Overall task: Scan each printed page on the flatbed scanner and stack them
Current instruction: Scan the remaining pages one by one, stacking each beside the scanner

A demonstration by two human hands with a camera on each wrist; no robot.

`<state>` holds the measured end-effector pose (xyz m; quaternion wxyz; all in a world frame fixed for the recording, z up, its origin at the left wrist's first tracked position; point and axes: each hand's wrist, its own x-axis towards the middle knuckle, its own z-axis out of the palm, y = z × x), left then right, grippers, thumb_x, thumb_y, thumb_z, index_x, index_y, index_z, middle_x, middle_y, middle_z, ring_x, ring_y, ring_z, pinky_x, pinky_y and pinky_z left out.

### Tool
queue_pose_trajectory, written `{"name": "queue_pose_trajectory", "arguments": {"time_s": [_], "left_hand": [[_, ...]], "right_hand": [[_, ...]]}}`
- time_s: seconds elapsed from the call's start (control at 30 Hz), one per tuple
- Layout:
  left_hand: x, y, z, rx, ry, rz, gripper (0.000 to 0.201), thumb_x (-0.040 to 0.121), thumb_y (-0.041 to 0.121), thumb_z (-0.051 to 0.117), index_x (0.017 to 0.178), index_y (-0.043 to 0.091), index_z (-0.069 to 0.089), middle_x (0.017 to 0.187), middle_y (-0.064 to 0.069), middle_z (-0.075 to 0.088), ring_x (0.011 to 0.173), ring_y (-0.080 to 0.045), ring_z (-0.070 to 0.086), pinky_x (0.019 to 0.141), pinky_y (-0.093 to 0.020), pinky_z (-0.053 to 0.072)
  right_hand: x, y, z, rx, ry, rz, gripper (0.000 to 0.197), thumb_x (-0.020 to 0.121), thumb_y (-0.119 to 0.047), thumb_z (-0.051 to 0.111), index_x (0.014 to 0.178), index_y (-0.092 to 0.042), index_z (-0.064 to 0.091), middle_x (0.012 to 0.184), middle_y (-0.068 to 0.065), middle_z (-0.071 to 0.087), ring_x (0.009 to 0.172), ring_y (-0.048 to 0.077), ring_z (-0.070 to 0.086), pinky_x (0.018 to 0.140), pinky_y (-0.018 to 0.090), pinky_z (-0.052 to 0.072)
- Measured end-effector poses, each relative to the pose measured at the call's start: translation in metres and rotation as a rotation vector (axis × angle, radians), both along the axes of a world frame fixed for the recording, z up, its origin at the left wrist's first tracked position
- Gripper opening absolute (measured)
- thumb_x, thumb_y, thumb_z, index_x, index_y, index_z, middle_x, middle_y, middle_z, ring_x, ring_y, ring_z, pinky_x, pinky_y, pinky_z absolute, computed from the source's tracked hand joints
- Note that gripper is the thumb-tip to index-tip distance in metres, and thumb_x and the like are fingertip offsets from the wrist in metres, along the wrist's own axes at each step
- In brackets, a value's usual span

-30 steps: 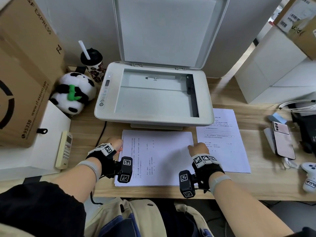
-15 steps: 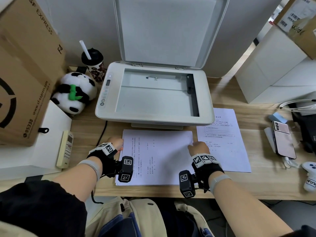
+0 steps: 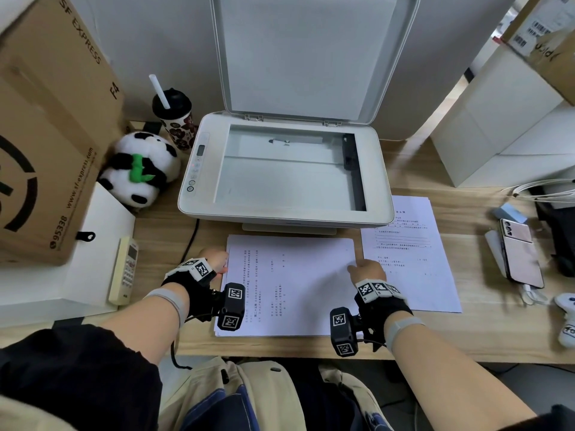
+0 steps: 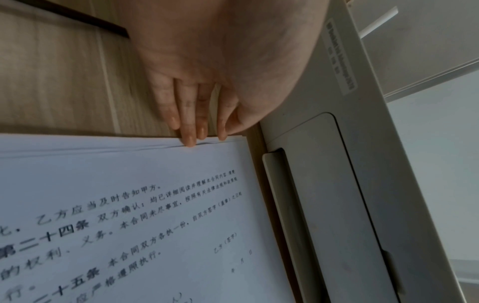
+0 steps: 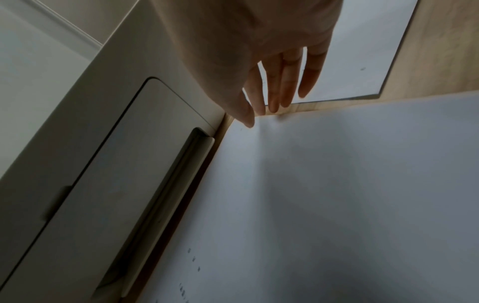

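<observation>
A stack of printed pages (image 3: 295, 284) lies landscape on the desk in front of the flatbed scanner (image 3: 378, 181). The scanner's lid (image 3: 305, 54) stands raised and its glass (image 3: 286, 178) is bare. My left hand (image 3: 217, 259) touches the stack's left edge with straight fingertips (image 4: 190, 141). My right hand (image 3: 361, 265) touches the stack's right edge, its fingers (image 5: 274, 102) straight as well. Neither hand grips a sheet. A second pile of printed pages (image 3: 413, 269) lies portrait just to the right, partly under the scanner's corner.
A panda plush (image 3: 140, 169), a lidded cup with a straw (image 3: 174, 119), a remote control (image 3: 124, 269) and a large cardboard box (image 3: 46, 135) stand at the left. A phone (image 3: 519, 253), cables and a small controller (image 3: 566, 318) lie at the right.
</observation>
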<state>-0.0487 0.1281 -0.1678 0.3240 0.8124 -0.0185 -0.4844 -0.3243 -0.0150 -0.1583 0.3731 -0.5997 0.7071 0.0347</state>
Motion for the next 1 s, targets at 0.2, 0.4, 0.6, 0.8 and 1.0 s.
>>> {"name": "queue_pose_trajectory", "arguments": {"time_s": [0.2, 0.4, 0.6, 0.8, 1.0], "left_hand": [[0.003, 0.001, -0.001, -0.004, 0.001, -0.025, 0.027, 0.097, 0.009, 0.043, 0.070, 0.013, 0.045, 0.069, 0.000, 0.046, 0.059, -0.013, 0.044, 0.059, -0.021, 0.037], [0.006, 0.002, 0.000, 0.009, -0.020, -0.090, 0.005, 0.095, 0.008, 0.047, 0.100, 0.007, 0.046, 0.073, -0.003, 0.050, 0.061, -0.015, 0.047, 0.072, -0.031, 0.043], [0.018, 0.007, 0.023, -0.070, 0.133, -0.360, 0.052, 0.084, 0.015, 0.069, 0.131, 0.012, 0.047, 0.062, -0.006, 0.050, 0.040, -0.009, 0.034, 0.037, -0.018, 0.027], [0.015, -0.015, 0.099, -0.281, 0.242, -0.540, 0.010, 0.091, 0.014, 0.058, 0.097, 0.007, 0.061, 0.043, 0.007, 0.040, 0.032, -0.002, 0.026, 0.033, -0.010, 0.019], [0.044, -0.058, 0.174, -0.587, 0.049, -0.311, 0.006, 0.085, 0.018, 0.064, 0.084, 0.013, 0.067, 0.057, 0.003, 0.058, 0.044, -0.004, 0.040, 0.039, -0.012, 0.031]], "right_hand": [[0.000, 0.001, 0.003, -0.007, -0.114, -0.098, 0.034, 0.088, -0.019, 0.057, 0.121, -0.011, 0.061, 0.123, 0.014, 0.061, 0.110, 0.032, 0.057, 0.082, 0.025, 0.039], [0.005, 0.001, 0.003, 0.018, -0.254, -0.143, 0.022, 0.087, -0.011, 0.054, 0.106, -0.005, 0.064, 0.084, 0.012, 0.056, 0.084, 0.028, 0.050, 0.073, 0.027, 0.035], [0.000, -0.004, 0.029, -0.236, -0.411, -0.454, 0.016, 0.088, -0.005, 0.046, 0.080, -0.008, 0.060, 0.067, 0.011, 0.046, 0.074, 0.027, 0.037, 0.054, 0.027, 0.029], [0.005, -0.026, 0.073, -0.540, -0.569, -0.574, 0.027, 0.076, -0.012, 0.042, 0.052, -0.013, 0.031, 0.054, 0.003, 0.019, 0.057, 0.018, 0.014, 0.042, 0.022, 0.017], [0.033, -0.079, 0.134, -0.741, -0.672, -0.488, 0.012, 0.080, -0.017, 0.051, 0.076, -0.010, 0.060, 0.065, 0.004, 0.045, 0.066, 0.020, 0.034, 0.063, 0.025, 0.031]]}}
